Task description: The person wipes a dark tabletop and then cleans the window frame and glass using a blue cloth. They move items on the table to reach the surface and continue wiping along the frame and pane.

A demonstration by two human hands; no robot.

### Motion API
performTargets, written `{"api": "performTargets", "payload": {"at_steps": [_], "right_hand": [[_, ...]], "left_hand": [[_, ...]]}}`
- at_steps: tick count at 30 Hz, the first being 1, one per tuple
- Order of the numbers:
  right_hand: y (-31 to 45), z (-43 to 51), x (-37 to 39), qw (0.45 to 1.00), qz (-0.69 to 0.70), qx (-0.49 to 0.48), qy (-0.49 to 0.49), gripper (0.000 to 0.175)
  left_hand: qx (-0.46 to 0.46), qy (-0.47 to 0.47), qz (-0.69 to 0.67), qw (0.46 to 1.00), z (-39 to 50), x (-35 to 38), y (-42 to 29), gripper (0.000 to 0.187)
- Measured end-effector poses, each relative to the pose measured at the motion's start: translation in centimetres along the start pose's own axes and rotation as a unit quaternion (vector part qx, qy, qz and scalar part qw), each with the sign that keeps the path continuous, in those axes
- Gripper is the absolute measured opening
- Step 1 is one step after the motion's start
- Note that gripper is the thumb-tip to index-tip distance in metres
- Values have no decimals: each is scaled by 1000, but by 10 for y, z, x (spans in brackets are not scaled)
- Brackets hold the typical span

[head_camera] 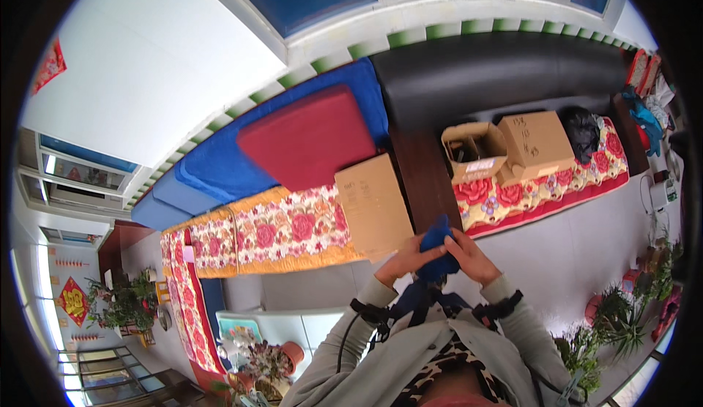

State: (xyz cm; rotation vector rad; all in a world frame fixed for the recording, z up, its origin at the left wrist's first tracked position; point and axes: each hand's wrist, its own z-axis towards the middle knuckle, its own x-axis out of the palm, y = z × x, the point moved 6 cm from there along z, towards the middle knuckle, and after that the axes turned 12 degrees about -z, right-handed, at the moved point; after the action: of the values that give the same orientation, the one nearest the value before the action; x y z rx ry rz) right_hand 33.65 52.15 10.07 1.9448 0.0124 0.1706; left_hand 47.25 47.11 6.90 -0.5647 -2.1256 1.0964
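Observation:
A crumpled blue cloth is bunched between my two hands in front of my body. My left hand grips it from one side, its thumb lying across the fabric. On the other side my right hand pinches the cloth near its top. Just beyond my left hand lies a flat-topped cardboard box with faint handwriting on it. A dark brown wooden armrest of the sofa is directly ahead of the hands.
An open cardboard box, a closed carton and a black plastic bag sit on the floral seat cover. A red cushion leans on the blue backrest cover. A potted plant stands on the pale table.

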Motion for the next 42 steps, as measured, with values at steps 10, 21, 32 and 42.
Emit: {"api": "performTargets", "payload": {"at_steps": [10, 21, 32, 42], "right_hand": [[-58, 19, 11, 986, -58, 81, 133, 36], [-106, 51, 37, 946, -263, 99, 160, 26], [-79, 122, 139, 951, -277, 60, 121, 33], [-63, 193, 214, 971, -228, 52, 53, 34]], "left_hand": [[50, -249, -102, 962, -80, -79, 40, 40], [72, -318, -57, 944, -113, -114, 14, 46], [114, -335, -62, 933, -166, -246, -32, 50], [163, -386, -12, 908, -203, -367, -91, 51]]}}
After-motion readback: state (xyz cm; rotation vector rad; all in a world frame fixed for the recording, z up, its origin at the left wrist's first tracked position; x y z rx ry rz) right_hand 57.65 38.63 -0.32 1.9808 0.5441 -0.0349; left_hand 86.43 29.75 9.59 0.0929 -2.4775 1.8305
